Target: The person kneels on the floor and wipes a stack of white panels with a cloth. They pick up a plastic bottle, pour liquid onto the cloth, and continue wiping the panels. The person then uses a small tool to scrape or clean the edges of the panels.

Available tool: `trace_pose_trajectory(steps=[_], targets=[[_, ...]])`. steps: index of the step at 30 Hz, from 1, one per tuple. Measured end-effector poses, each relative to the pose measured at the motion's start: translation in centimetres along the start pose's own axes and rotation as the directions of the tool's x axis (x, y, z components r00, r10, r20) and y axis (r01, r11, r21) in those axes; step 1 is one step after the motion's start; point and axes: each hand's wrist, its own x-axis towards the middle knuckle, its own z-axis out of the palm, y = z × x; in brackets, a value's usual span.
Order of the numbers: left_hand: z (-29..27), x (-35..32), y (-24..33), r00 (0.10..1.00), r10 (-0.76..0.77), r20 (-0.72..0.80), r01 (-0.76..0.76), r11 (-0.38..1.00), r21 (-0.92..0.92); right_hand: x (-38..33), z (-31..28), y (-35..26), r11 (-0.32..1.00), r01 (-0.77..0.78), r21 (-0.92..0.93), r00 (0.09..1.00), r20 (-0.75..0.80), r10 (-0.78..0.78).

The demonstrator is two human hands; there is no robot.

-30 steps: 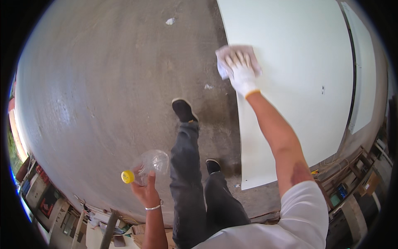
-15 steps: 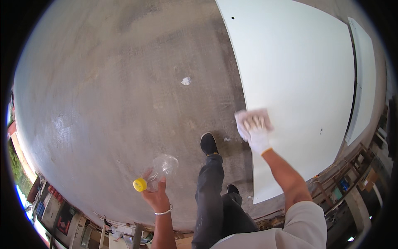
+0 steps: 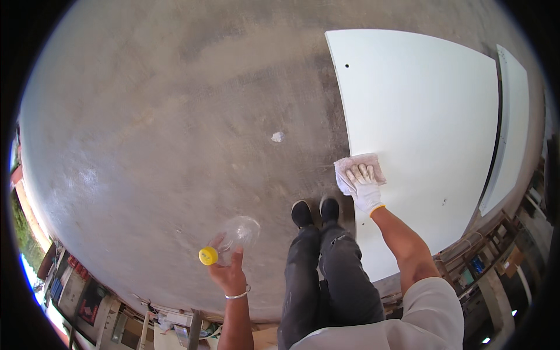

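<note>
My left hand (image 3: 229, 273), bare with a bracelet at the wrist, is closed round a clear plastic bottle (image 3: 241, 231) with a yellow cap (image 3: 208, 255). The bottle is tilted, its cap toward the lower left, and is held above the floor. My right hand (image 3: 364, 186) wears a white knit glove with an orange cuff. It presses a pale pink cloth (image 3: 344, 173) against the left edge of a large white panel (image 3: 420, 128). Part of the cloth hangs past that edge. A small dark hole shows near the panel's far left corner.
A narrower white panel (image 3: 508, 128) lies to the right, beyond a dark gap. A whitish patch (image 3: 277, 137) marks the grey concrete floor (image 3: 175, 146). My feet stand beside the panel's left edge. Wooden frames (image 3: 475, 256) and clutter line the near right side.
I have stepped forward, and both feet now stand side by side. The panel and floor patch sit lower in view. My right hand stays on the cloth at the panel's edge; my left still holds the bottle.
</note>
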Motion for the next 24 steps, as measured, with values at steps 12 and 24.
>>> trace_pose_trajectory(steps=[12, 24], targets=[[12.9, 11.4, 13.3, 0.999, 0.006, 0.049, -0.007, 1.0, 0.026, 25.3, -20.9, 5.0, 0.995, 0.018, 0.093, 0.972, -0.236, 0.004], [22.1, 14.3, 23.1, 0.952, 0.038, 0.304, -0.101, 0.975, 0.196, 32.4, -20.4, 7.1, 0.958, 0.073, 0.276, 0.951, -0.309, 0.016]])
